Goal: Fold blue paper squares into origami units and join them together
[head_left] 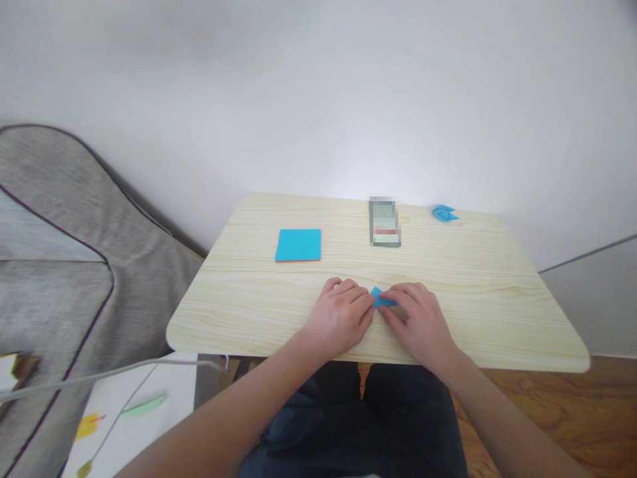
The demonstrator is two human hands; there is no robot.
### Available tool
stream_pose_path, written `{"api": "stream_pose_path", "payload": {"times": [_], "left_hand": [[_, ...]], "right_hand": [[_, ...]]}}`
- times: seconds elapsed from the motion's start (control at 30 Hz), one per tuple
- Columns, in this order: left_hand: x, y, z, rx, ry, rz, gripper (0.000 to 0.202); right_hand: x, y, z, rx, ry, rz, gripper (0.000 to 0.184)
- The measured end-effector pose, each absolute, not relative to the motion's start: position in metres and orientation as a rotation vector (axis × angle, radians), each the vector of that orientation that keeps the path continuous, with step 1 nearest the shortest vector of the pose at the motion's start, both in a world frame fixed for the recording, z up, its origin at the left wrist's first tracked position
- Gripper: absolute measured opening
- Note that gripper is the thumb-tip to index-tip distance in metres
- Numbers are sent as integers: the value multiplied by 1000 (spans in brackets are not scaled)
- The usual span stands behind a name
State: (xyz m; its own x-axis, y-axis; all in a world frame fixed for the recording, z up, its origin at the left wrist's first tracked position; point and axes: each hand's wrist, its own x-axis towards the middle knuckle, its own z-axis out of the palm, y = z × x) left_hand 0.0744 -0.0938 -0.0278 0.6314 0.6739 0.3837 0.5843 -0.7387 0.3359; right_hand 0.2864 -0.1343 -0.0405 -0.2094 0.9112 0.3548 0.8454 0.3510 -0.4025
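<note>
Between my hands, near the front of the table, is a small piece of folded blue paper. My left hand is closed at its left side, thumb and fingertips pinching the edge. From the right, my right hand pinches the same paper between thumb and fingers. Parts of the paper are hidden under the fingertips. A folded blue paper figure with pointed tips lies at the back right. To the left sits a square stack of paper, blue on top with an orange edge below.
A pixelated phone-like rectangle lies at the back middle of the pale wooden table. A white wall stands behind. At left are a grey sofa, a white surface and a pale cable.
</note>
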Motion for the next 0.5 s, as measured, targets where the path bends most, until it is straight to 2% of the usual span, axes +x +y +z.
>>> {"api": "stream_pose_path", "payload": {"times": [0.1,0.23,0.5], "left_hand": [[75,-95,-27,2591,1089,776,17],[78,-91,-27,2430,1170,804,30],[78,-81,-25,2402,1111,765,21]], "right_hand": [[286,-130,-38,-1506,-2148,123,17],[290,-120,-37,-1452,-2200,93,16],[293,-110,-34,-1379,-2248,134,15]]}}
